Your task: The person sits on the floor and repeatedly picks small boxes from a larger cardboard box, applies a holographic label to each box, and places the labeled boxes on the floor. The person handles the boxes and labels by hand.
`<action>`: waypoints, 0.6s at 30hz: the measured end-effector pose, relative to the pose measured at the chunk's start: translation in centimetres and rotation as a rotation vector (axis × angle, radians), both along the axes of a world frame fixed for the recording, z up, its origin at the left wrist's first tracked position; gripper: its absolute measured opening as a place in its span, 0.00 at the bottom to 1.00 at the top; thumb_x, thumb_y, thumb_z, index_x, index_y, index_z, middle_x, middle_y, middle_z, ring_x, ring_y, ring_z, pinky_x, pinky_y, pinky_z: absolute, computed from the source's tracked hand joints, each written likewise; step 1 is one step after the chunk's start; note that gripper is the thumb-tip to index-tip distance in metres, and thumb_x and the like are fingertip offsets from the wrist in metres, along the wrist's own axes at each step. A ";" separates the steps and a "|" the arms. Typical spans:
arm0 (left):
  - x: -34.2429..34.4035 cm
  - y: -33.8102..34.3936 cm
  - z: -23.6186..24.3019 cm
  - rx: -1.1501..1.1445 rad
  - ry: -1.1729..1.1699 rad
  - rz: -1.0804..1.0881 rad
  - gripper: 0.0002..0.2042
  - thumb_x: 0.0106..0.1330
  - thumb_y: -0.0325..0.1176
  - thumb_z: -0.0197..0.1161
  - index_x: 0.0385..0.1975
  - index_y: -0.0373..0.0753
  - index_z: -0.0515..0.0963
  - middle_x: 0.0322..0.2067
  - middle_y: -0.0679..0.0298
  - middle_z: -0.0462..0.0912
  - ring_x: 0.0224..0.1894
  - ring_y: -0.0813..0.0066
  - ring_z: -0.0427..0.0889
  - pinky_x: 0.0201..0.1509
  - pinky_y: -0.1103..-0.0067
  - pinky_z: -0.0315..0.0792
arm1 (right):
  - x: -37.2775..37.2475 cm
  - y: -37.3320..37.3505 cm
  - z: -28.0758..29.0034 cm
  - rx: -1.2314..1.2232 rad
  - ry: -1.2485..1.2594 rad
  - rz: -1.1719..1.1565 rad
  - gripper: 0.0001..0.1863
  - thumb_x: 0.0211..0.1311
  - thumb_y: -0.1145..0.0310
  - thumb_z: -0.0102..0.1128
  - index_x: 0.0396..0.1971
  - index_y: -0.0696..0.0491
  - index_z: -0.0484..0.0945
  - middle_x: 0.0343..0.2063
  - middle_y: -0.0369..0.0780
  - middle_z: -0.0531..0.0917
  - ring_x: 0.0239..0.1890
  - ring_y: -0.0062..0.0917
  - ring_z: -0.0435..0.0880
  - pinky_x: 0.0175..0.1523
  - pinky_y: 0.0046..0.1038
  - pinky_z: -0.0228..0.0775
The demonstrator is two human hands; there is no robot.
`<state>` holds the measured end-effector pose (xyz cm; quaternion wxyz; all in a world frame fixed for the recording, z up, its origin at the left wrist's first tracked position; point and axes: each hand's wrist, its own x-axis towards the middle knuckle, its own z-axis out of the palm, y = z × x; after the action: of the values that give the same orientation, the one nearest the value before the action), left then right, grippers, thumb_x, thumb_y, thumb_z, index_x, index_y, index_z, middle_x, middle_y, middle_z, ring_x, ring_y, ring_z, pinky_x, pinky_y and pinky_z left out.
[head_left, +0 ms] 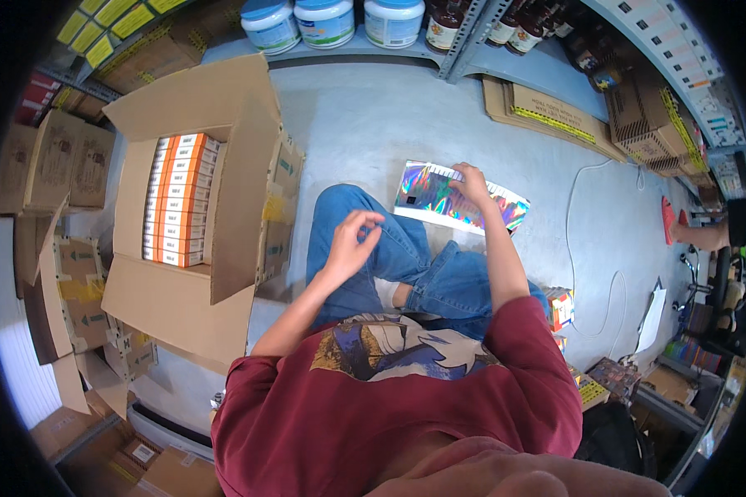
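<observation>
A shiny rainbow-foil sheet (443,201) lies on the floor in front of my crossed legs. It has white edges and a row of small white pieces along its far side. My right hand (471,184) is over that far edge, fingers bent and drawn together on it; the fingertips partly hide what they pinch. Over my left knee hovers my left hand (355,242), its fingers loosely curled, thumb apart, with nothing visible in it. Left of me stands an open cardboard box (182,311) with stacks of small orange-and-white boxes (178,199) inside.
Blue-lidded tubs (325,23) and dark bottles (446,25) line the far shelf. Flattened cardboard (547,112) lies at the far right. A white cable (574,240) runs across the floor on the right. Several colourful small boxes (560,306) sit beside my right hip. Another person's foot (671,222) shows at the right.
</observation>
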<state>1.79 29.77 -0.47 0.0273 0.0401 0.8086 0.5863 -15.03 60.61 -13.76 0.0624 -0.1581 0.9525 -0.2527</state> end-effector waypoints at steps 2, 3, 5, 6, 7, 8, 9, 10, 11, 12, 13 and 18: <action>-2.1 0.8 -1.8 -0.038 0.003 0.116 0.11 0.61 0.30 0.60 0.41 0.33 0.76 0.36 0.62 0.78 0.37 0.74 0.78 0.37 0.81 0.71 | 2.3 -0.2 5.0 -0.153 0.072 0.028 0.12 0.46 0.71 0.66 0.35 0.51 0.80 0.32 0.40 0.79 0.35 0.36 0.79 0.41 0.32 0.68; -3.1 1.4 -1.5 -0.015 0.040 0.136 0.11 0.61 0.31 0.61 0.41 0.34 0.76 0.37 0.61 0.78 0.36 0.72 0.78 0.38 0.80 0.71 | 3.6 -0.4 8.1 -0.228 0.110 0.036 0.11 0.47 0.73 0.64 0.34 0.51 0.80 0.31 0.40 0.79 0.33 0.35 0.79 0.39 0.30 0.68; -4.6 2.9 0.7 0.034 0.109 0.168 0.12 0.59 0.32 0.62 0.40 0.34 0.76 0.38 0.59 0.78 0.36 0.69 0.79 0.39 0.77 0.71 | 6.8 -1.0 14.2 -0.182 0.294 0.054 0.09 0.47 0.76 0.63 0.32 0.52 0.80 0.29 0.38 0.78 0.31 0.32 0.78 0.35 0.30 0.66; -5.3 3.3 1.9 0.036 0.188 0.109 0.11 0.59 0.32 0.62 0.39 0.34 0.77 0.37 0.59 0.79 0.36 0.69 0.79 0.39 0.77 0.71 | 8.2 -1.4 16.4 -0.160 0.385 0.062 0.09 0.47 0.77 0.62 0.31 0.52 0.80 0.27 0.38 0.78 0.30 0.31 0.77 0.34 0.30 0.65; -5.9 3.9 3.2 0.043 0.266 0.045 0.11 0.58 0.32 0.63 0.38 0.34 0.77 0.36 0.59 0.79 0.36 0.69 0.79 0.40 0.77 0.70 | 9.5 -1.8 18.1 -0.161 0.456 0.047 0.10 0.46 0.77 0.62 0.31 0.52 0.80 0.27 0.37 0.77 0.29 0.30 0.77 0.34 0.30 0.65; -6.3 4.3 4.5 0.051 0.348 -0.018 0.11 0.58 0.32 0.63 0.37 0.34 0.78 0.35 0.59 0.79 0.36 0.69 0.78 0.40 0.77 0.70 | 10.5 -2.0 19.5 -0.161 0.531 0.033 0.10 0.46 0.77 0.62 0.32 0.52 0.80 0.26 0.36 0.77 0.29 0.29 0.76 0.34 0.30 0.65; -6.0 4.5 5.8 0.095 0.310 -0.082 0.10 0.58 0.32 0.64 0.36 0.34 0.79 0.34 0.59 0.79 0.36 0.70 0.79 0.40 0.77 0.70 | 11.5 -2.3 20.5 -0.160 0.605 0.022 0.11 0.45 0.77 0.62 0.32 0.52 0.80 0.26 0.36 0.76 0.28 0.28 0.76 0.34 0.29 0.65; -5.6 4.7 7.3 0.140 0.276 -0.143 0.09 0.57 0.32 0.64 0.35 0.34 0.80 0.33 0.59 0.80 0.35 0.71 0.79 0.40 0.77 0.70 | 12.4 -2.4 21.3 -0.137 0.654 0.027 0.13 0.44 0.78 0.61 0.34 0.53 0.81 0.25 0.36 0.76 0.29 0.28 0.75 0.34 0.30 0.64; -5.1 5.0 8.7 0.183 0.241 -0.199 0.09 0.57 0.31 0.65 0.33 0.33 0.81 0.33 0.59 0.80 0.35 0.71 0.79 0.39 0.78 0.70 | 13.2 -2.6 22.1 -0.114 0.658 0.030 0.14 0.43 0.77 0.62 0.35 0.53 0.81 0.27 0.37 0.77 0.30 0.29 0.76 0.35 0.30 0.65; -4.5 5.7 9.9 0.215 0.286 -0.165 0.08 0.58 0.31 0.65 0.31 0.33 0.82 0.29 0.60 0.82 0.31 0.76 0.79 0.36 0.80 0.70 | 14.0 -2.8 22.8 -0.092 0.662 0.035 0.15 0.43 0.77 0.63 0.36 0.54 0.81 0.29 0.38 0.78 0.32 0.30 0.76 0.36 0.30 0.66; -4.2 5.9 10.7 0.240 0.259 -0.157 0.08 0.58 0.31 0.64 0.31 0.33 0.82 0.28 0.61 0.82 0.28 0.78 0.77 0.34 0.80 0.69 | 14.7 -3.3 23.8 -0.072 0.666 0.040 0.16 0.43 0.76 0.64 0.37 0.54 0.81 0.31 0.39 0.78 0.33 0.31 0.77 0.37 0.30 0.67; -3.0 5.5 11.5 0.197 0.043 -0.148 0.08 0.61 0.31 0.62 0.32 0.32 0.82 0.18 0.66 0.80 0.21 0.89 0.70 0.24 0.84 0.64 | 16.2 -5.0 27.7 -0.404 0.562 0.081 0.17 0.49 0.67 0.64 0.41 0.55 0.80 0.41 0.41 0.81 0.46 0.34 0.78 0.50 0.32 0.68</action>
<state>-1.19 35.30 11.04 0.0491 0.1145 0.7422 0.6585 1.18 55.57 13.98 -0.2247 -0.2684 0.8561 -0.3803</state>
